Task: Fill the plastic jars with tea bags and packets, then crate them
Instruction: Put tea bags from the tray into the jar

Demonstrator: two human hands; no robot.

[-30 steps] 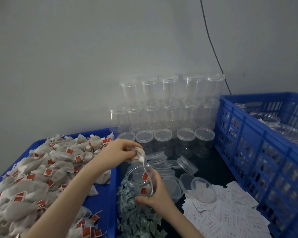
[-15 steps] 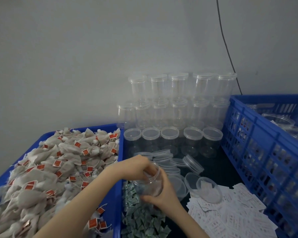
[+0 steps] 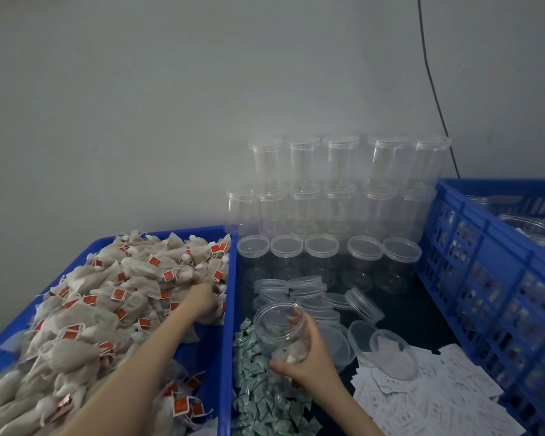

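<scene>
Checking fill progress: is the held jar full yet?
No. The jar in the right hand is open, with only a few tea bags at its bottom.

The left hand (image 3: 206, 298) has left the mouth of the open jar (image 3: 280, 328), where a second ago it was pushing a tea bag in, and has crossed to the blue tray (image 3: 224, 309), fingers now down among the heaped tea bags (image 3: 107, 297) near the tray's right wall. The tea bag it held now lies low inside the jar. The right hand (image 3: 306, 357) has kept its grip on the jar's side, but the jar now leans with its mouth tipped toward the left, above the green packets (image 3: 265, 398).
</scene>
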